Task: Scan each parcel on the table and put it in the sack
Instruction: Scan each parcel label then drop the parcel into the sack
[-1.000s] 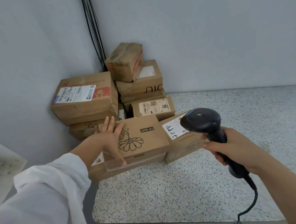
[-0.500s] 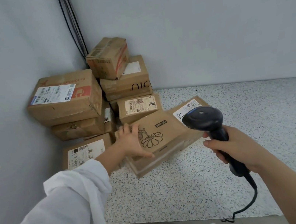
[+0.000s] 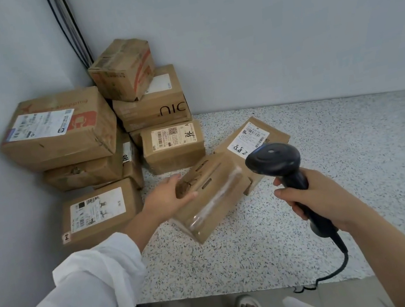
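Note:
My left hand (image 3: 167, 198) grips the left end of a brown cardboard parcel (image 3: 210, 194) and holds it tilted up on its edge, taped side facing me. Right behind it lies a flat parcel with a white label marked 882 (image 3: 252, 140). My right hand (image 3: 317, 196) grips the handle of a black barcode scanner (image 3: 274, 160), whose head hangs just right of the tilted parcel and over the labelled one. The scanner's cable (image 3: 338, 264) drops off the table's front edge. No sack is in view.
Several more cardboard parcels are stacked in the left back corner of the speckled table (image 3: 334, 185), among them a large one with a white label (image 3: 59, 128) and one near the left edge (image 3: 99, 212). Black cables (image 3: 70, 28) run down the wall corner.
My left hand has pulled the flower-printed parcel out of the pile and tipped it up onto its edge. The scanner hand stayed about where it was.

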`<state>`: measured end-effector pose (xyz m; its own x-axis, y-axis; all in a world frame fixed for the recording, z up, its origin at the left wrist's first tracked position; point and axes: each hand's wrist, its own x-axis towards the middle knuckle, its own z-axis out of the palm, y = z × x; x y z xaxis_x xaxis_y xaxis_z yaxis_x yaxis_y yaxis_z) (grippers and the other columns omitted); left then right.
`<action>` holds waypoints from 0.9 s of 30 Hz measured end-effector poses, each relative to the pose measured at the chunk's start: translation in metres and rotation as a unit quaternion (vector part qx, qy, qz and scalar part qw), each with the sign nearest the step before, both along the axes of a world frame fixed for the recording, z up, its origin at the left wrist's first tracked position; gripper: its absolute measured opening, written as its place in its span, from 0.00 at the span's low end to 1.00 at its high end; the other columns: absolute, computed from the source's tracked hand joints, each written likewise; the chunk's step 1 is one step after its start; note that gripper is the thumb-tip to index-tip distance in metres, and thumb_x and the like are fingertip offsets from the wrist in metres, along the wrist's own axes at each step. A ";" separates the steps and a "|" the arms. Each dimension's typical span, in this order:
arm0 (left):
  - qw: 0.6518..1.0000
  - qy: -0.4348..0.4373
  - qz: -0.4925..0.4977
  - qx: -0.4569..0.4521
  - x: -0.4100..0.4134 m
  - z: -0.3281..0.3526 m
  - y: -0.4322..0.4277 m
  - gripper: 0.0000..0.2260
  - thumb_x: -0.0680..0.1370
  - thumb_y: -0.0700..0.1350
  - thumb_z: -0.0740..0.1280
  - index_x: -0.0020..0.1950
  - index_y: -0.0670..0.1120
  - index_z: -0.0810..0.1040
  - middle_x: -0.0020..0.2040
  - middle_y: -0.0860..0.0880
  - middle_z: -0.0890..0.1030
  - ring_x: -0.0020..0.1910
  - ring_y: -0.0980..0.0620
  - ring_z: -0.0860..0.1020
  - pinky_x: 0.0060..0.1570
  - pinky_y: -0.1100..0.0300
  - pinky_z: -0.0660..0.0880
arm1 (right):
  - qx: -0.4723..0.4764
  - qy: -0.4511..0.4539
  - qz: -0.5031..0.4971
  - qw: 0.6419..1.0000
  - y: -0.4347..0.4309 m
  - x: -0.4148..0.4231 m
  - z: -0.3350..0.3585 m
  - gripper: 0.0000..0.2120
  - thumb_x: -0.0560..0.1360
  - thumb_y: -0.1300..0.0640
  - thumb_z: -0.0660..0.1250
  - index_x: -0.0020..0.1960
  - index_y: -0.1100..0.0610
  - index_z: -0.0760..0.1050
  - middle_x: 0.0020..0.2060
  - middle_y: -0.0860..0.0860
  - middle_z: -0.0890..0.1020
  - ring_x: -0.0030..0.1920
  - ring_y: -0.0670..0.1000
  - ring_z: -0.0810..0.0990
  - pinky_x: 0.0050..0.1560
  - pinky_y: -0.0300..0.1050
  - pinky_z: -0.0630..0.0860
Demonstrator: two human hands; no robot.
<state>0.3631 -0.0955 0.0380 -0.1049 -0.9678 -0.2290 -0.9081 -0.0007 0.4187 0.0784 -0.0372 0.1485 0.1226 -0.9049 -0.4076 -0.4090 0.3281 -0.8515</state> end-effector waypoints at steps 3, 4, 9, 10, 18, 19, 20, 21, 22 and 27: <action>0.988 -0.088 -0.029 -0.124 -0.007 -0.002 -0.001 0.24 0.80 0.52 0.61 0.74 0.49 0.61 0.72 0.47 0.66 0.67 0.48 0.68 0.69 0.50 0.64 | 0.001 0.002 0.007 1.000 0.001 0.002 -0.002 0.07 0.73 0.61 0.69 0.49 0.60 0.74 0.22 0.47 0.73 0.23 0.47 0.71 0.28 0.40 0.70; 0.986 -0.110 -0.036 -0.122 -0.010 -0.003 -0.001 0.22 0.81 0.51 0.59 0.74 0.49 0.61 0.73 0.47 0.63 0.70 0.47 0.65 0.71 0.49 0.61 | -0.001 0.004 0.013 1.000 0.002 0.003 -0.001 0.07 0.73 0.61 0.69 0.49 0.60 0.74 0.22 0.47 0.73 0.23 0.47 0.71 0.28 0.40 0.70; 0.982 -0.181 -0.035 0.029 -0.012 -0.025 0.006 0.45 0.72 0.72 0.55 0.77 0.49 0.37 0.76 0.38 0.37 0.76 0.40 0.40 0.71 0.41 0.39 | -0.004 0.006 0.021 1.000 0.008 0.001 0.001 0.07 0.73 0.61 0.69 0.50 0.60 0.73 0.21 0.47 0.73 0.21 0.45 0.71 0.26 0.37 0.70; 0.979 -0.196 -0.039 0.034 -0.010 -0.028 0.005 0.49 0.70 0.73 0.57 0.77 0.49 0.36 0.76 0.37 0.35 0.76 0.40 0.39 0.71 0.41 0.39 | -0.003 0.005 0.019 1.000 0.009 0.000 0.002 0.08 0.73 0.61 0.69 0.50 0.60 0.73 0.21 0.47 0.73 0.21 0.45 0.71 0.26 0.37 0.70; 0.979 -0.196 0.008 0.061 0.022 -0.011 -0.025 0.49 0.67 0.72 0.63 0.77 0.46 0.47 0.76 0.40 0.53 0.74 0.41 0.55 0.70 0.43 0.58 | 0.002 0.016 0.024 1.000 0.016 -0.006 0.001 0.06 0.73 0.60 0.68 0.48 0.59 0.73 0.21 0.47 0.74 0.21 0.45 0.70 0.27 0.37 0.70; 0.978 -0.199 -0.001 0.058 0.022 -0.010 -0.026 0.48 0.68 0.71 0.64 0.76 0.46 0.49 0.75 0.40 0.56 0.73 0.41 0.58 0.69 0.45 0.60 | 0.001 0.017 0.024 1.000 0.017 -0.007 0.000 0.05 0.73 0.60 0.68 0.48 0.58 0.73 0.21 0.47 0.74 0.21 0.45 0.70 0.28 0.37 0.70; 0.978 -0.204 -0.009 0.052 0.022 -0.009 -0.026 0.47 0.68 0.71 0.64 0.76 0.46 0.51 0.74 0.40 0.58 0.71 0.41 0.61 0.68 0.46 0.63 | 0.001 0.017 0.025 1.000 0.017 -0.007 0.000 0.05 0.73 0.60 0.68 0.48 0.58 0.73 0.21 0.47 0.74 0.21 0.45 0.70 0.28 0.38 0.70; 0.976 -0.211 -0.017 0.046 0.021 -0.009 -0.025 0.46 0.69 0.71 0.64 0.76 0.46 0.52 0.73 0.40 0.60 0.70 0.41 0.63 0.66 0.47 0.65 | 0.002 0.017 0.026 1.000 0.018 -0.008 -0.001 0.05 0.73 0.60 0.68 0.47 0.58 0.73 0.21 0.48 0.74 0.21 0.45 0.70 0.28 0.38 0.70; 0.975 -0.219 -0.025 0.041 0.021 -0.008 -0.025 0.45 0.69 0.71 0.63 0.75 0.46 0.52 0.73 0.39 0.61 0.69 0.41 0.65 0.64 0.48 0.67 | 0.005 0.017 0.028 0.999 0.018 -0.008 -0.002 0.05 0.73 0.60 0.68 0.47 0.58 0.73 0.20 0.47 0.74 0.21 0.45 0.70 0.28 0.38 0.70; 0.975 -0.204 -0.069 0.060 0.026 -0.002 -0.023 0.42 0.71 0.71 0.60 0.76 0.47 0.52 0.70 0.42 0.66 0.65 0.44 0.70 0.58 0.53 0.72 | 0.009 0.018 0.043 0.999 0.020 -0.010 -0.002 0.06 0.74 0.60 0.68 0.50 0.58 0.74 0.20 0.47 0.73 0.21 0.44 0.70 0.27 0.35 0.70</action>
<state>0.3895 -0.1181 0.0361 -0.1085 -0.9147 -0.3892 -0.9940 0.1062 0.0275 0.0685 -0.0168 0.1466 0.1836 -0.8844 -0.4291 -0.4672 0.3055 -0.8297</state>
